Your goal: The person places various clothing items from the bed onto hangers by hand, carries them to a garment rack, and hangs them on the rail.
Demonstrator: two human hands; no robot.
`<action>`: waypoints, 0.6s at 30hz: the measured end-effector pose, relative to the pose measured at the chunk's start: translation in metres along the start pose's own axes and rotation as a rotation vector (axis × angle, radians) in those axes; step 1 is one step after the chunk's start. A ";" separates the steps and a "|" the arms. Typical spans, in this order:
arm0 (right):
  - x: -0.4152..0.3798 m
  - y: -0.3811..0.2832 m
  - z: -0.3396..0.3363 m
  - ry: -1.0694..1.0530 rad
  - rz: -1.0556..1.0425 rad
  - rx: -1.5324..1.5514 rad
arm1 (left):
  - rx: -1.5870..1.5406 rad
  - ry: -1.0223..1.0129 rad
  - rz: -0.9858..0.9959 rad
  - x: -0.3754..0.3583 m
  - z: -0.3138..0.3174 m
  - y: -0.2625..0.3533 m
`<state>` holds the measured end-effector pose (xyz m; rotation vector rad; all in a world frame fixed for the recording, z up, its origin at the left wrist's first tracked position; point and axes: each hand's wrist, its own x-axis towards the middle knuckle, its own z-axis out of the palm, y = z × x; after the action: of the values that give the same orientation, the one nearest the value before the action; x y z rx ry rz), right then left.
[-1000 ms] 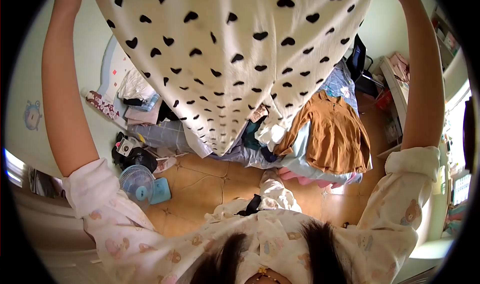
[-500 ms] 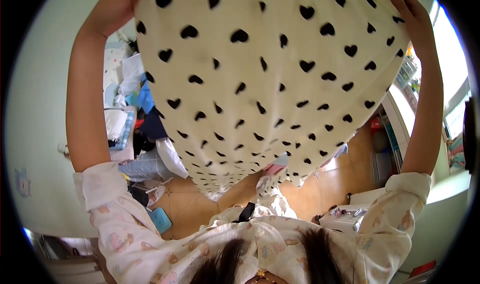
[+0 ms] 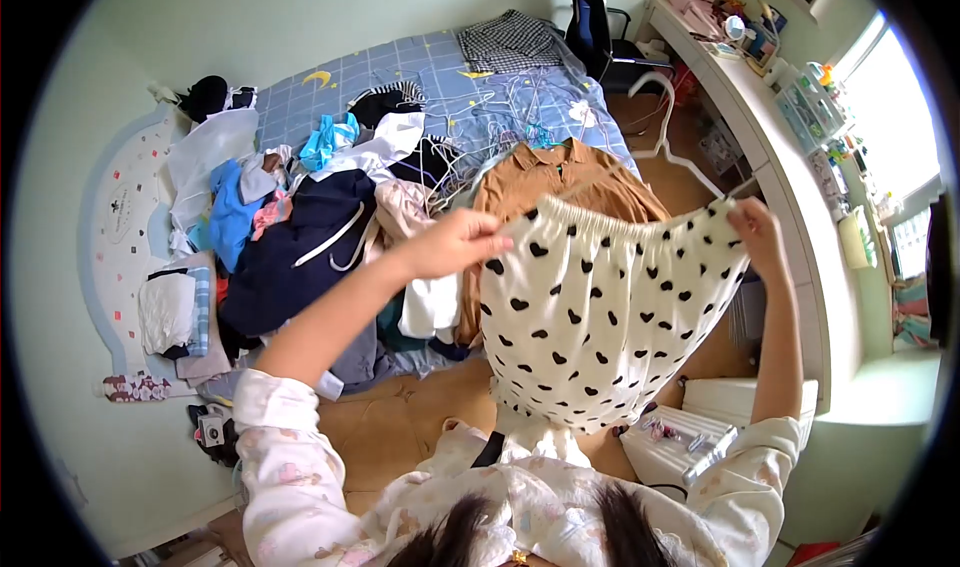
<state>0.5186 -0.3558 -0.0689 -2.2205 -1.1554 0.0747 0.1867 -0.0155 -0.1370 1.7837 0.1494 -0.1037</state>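
A pair of cream shorts with black hearts [image 3: 600, 317] hangs in front of me, its gathered elastic waistband at the top and its hem down near my lap. My left hand [image 3: 465, 242] pinches the left end of the waistband, and my right hand [image 3: 755, 229] grips the right end. Behind the waistband a brown collared shirt [image 3: 560, 179] lies on the bed's near right part. A white hanger [image 3: 668, 132] stands out beyond the waistband near my right hand; what holds it is unclear.
The bed [image 3: 350, 67] bears a dark navy garment [image 3: 300, 257], a blue garment [image 3: 235, 212], a checkered cloth [image 3: 510, 42] and tangled hangers. A black chair [image 3: 590, 27] stands at the back, a long white desk [image 3: 770, 157] at the right, a white case [image 3: 680, 447] on the floor.
Both hands have come down from the top of the view, lowering the heart-patterned cloth, whose waistband now shows. The bed and the clothes on it have come into view.
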 end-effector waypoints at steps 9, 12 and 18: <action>0.197 0.174 0.186 -0.211 0.174 -0.159 | 0.292 0.265 -0.261 0.193 -0.055 -0.168; 0.246 0.223 0.275 -0.142 0.235 -0.178 | -0.182 0.490 -0.414 0.232 -0.065 -0.221; 0.213 0.303 0.472 -0.276 0.244 0.139 | -0.342 0.705 -0.271 0.241 -0.017 -0.340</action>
<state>0.7150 -0.0844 -0.5666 -2.2626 -0.9780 0.5607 0.3705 0.0839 -0.4974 1.3838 0.8623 0.3453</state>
